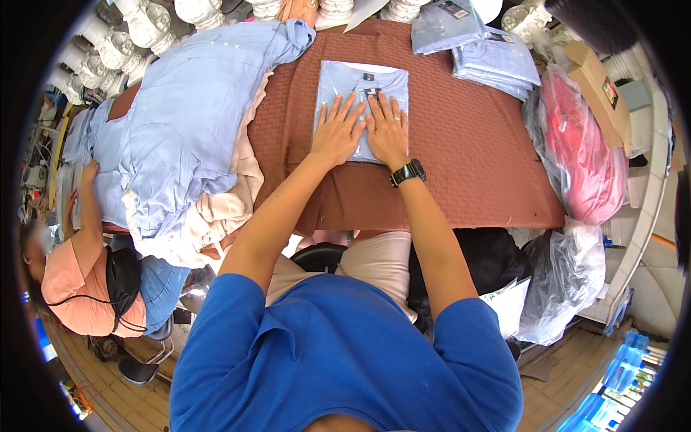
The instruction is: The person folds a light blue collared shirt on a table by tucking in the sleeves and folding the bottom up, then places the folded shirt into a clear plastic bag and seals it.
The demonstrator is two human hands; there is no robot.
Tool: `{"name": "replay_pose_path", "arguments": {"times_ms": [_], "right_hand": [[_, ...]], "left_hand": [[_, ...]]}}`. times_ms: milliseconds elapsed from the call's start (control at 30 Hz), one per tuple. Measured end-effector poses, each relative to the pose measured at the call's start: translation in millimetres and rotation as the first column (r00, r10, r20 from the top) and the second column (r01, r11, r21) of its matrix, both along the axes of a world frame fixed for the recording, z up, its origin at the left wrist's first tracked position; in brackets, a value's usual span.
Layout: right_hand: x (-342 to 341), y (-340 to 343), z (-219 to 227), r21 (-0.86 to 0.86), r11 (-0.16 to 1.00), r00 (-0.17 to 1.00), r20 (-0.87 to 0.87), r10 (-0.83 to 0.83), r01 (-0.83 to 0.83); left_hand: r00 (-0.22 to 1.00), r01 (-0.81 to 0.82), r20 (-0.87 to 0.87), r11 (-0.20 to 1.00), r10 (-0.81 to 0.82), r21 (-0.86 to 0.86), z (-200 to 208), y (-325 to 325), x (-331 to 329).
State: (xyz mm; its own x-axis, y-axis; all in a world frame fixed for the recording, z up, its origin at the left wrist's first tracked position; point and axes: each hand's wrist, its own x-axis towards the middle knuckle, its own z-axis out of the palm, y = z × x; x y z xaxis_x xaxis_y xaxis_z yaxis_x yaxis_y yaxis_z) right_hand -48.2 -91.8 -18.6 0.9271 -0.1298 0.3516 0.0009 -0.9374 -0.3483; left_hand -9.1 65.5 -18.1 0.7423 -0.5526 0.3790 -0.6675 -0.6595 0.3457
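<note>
A folded light blue shirt (342,78) lies flat in front of me on the brown cloth-covered table, with a dark label at its collar and a dark tag below it. It looks sheathed in a clear bag. My left hand (337,134) is spread flat on its left half. My right hand (388,129), with a ring and a black watch (408,173) on the wrist, presses flat on the right half. Both hands have their fingers apart, thumbs almost meeting over the shirt's middle. Nothing is gripped.
Loose light blue shirts (191,122) are heaped at left over cream cloth (241,180). Bagged folded shirts (497,61) are stacked at far right. A bagged red bundle (576,137) and a cardboard box (594,90) edge the table's right. Another person (90,281) works at left.
</note>
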Motion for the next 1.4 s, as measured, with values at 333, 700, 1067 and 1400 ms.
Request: {"name": "replay_pose_path", "arguments": {"times_ms": [333, 700, 1067, 1400], "right_hand": [[0, -7, 4, 0.07, 0.997, 0.999, -0.045, 0.027, -0.024], [-70, -33, 64, 0.058, 0.901, 0.876, -0.266, -0.402, 0.431], [-164, -96, 61, 0.269, 0.841, 0.871, -0.297, -0.39, 0.469], [-192, -117, 46, 0.322, 0.783, 0.815, -0.445, -0.371, 0.532]], "left_hand": [[0.999, 0.019, -0.05, 0.997, -0.023, -0.076, -3, 1, 10], [0.712, -0.425, -0.661, 0.895, 0.239, -0.134, 22, 47, 46], [0.894, -0.035, -0.427, 0.927, -0.138, -0.373, 35, 49, -51], [0.613, -0.25, -0.79, 0.955, 0.029, -0.159, 37, 51, -68]]}}
